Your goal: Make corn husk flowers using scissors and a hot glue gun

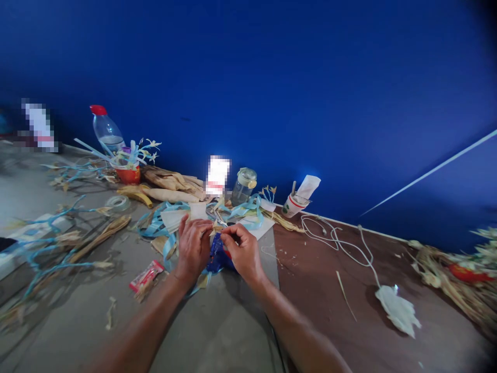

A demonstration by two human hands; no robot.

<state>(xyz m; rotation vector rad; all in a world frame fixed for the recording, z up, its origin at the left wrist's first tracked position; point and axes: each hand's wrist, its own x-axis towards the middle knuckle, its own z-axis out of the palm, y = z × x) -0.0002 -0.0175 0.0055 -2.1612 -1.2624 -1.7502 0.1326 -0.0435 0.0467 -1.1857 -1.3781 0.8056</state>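
My left hand (193, 247) and my right hand (243, 251) are close together over the middle of the grey tabletop. Between their fingertips is a small pale husk piece (216, 227). The left fingers are closed at its left side, while the right thumb and forefinger pinch at its right edge. What exactly sits inside the right pinch is too small to make out. Beneath the hands lies a dark blue patterned packet (216, 254). Light-blue ribbon (155, 221) curls left of my hands, and white paper (262, 227) lies behind them.
A red-capped bottle (108, 132), red cup (128, 173) of stems, dried husks (174, 182), lidded jar (244, 186) and white cup (293, 204) line the blue wall. Blue-wrapped stems (54, 254) and a red wrapper (146, 276) lie left; white cable (334, 235) lies right.
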